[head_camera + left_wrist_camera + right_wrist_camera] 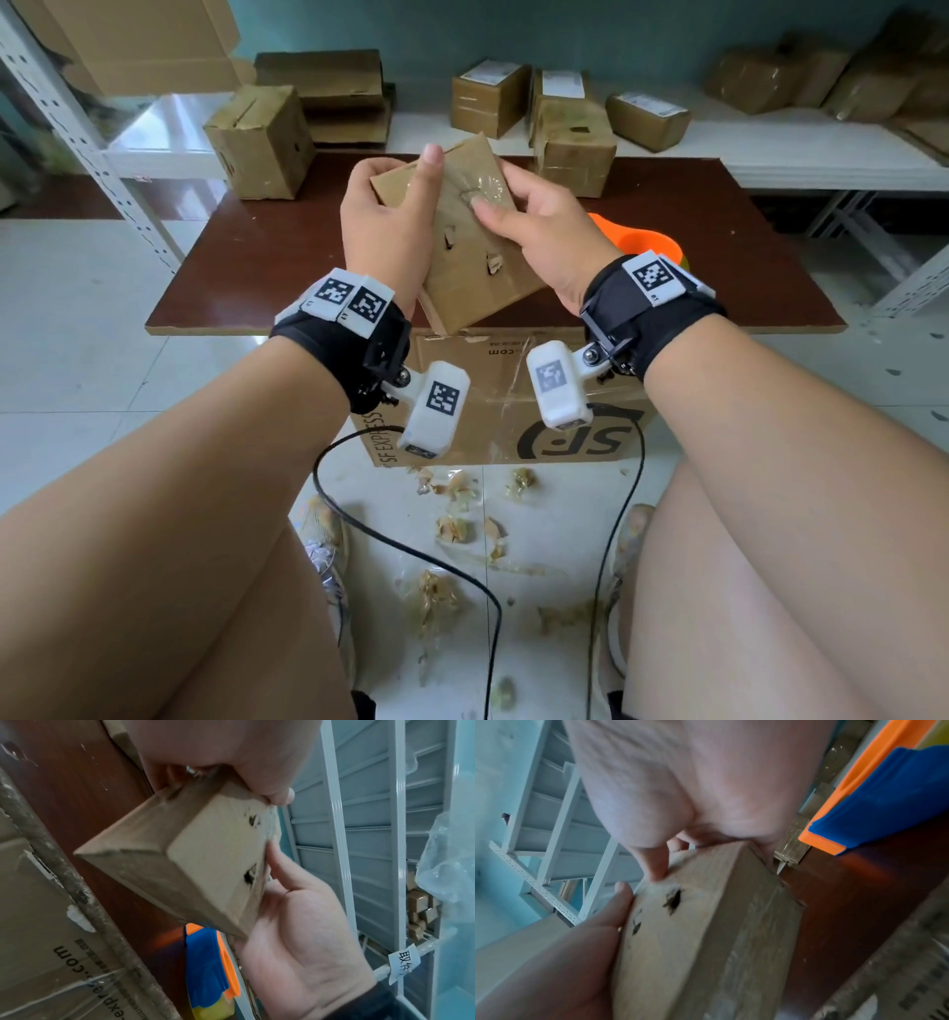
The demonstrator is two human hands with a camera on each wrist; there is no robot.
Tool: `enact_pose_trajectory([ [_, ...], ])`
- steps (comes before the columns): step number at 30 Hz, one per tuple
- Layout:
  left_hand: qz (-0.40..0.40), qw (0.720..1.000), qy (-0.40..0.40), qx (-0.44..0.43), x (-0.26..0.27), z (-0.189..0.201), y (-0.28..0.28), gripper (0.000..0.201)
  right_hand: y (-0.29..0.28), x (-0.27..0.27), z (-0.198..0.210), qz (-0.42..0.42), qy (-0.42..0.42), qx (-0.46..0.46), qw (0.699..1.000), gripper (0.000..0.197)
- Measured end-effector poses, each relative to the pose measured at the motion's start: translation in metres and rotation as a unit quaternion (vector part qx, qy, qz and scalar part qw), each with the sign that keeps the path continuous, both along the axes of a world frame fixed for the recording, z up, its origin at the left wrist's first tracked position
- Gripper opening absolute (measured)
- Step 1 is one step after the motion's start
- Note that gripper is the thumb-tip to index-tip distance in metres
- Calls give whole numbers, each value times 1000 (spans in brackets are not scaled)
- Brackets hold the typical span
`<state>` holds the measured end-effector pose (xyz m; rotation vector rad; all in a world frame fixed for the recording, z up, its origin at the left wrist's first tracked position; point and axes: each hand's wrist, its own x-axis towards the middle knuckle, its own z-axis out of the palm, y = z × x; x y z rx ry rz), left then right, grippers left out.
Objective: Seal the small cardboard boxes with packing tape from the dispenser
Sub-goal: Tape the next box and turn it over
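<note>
Brown cardboard, dark red-brown counter, orange and blue dispenser

The small box [464,226] is plain tan cardboard with dark torn holes and a glossy clear patch of tape [485,187]; the counter [246,267] is dark reddish-brown; the tape dispenser [208,959] is orange with a blue part and a yellow roll; the large carton [513,411] is brown with black "SF" print; the wrist straps [662,329] are black, bearing white blocks with black-and-white square codes; the floor [77,334] is pale glossy tile strewn with tan scraps; the wall [462,25] is teal; the shelves [796,149] are white.
</note>
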<state>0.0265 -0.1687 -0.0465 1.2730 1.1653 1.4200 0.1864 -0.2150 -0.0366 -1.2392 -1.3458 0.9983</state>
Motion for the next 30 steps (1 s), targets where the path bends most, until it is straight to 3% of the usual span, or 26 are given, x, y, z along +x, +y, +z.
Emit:
enact_pose_trajectory([
  [2, 8, 1000, 17, 7, 2, 1, -1, 49, 1, -5, -2, -36, 18, 13, 999, 36],
  [7, -22, 998, 37, 38, 8, 0, -5, 56, 10, -2, -7, -138, 18, 20, 990, 38],
  [13, -46, 998, 34, 31, 9, 0, -3, 49, 7, -1, -3, -130, 34, 12, 991, 31],
  [17, -75, 995, 55, 29, 7, 1, 1, 25, 6, 5, -5, -124, 2, 38, 992, 35],
  [21, -89, 993, 78, 18, 6, 1, 3, 24, 9, 7, -7, -163, 10, -4, 987, 35],
  [25, -81, 994, 74, 17, 6, 3, 0, 24, 1, 0, -1, -136, 13, 9, 991, 23],
  [30, -74, 994, 75, 20, 6, 5, -5, 35, 4, 1, -2, -166, 70, -44, 983, 42],
])
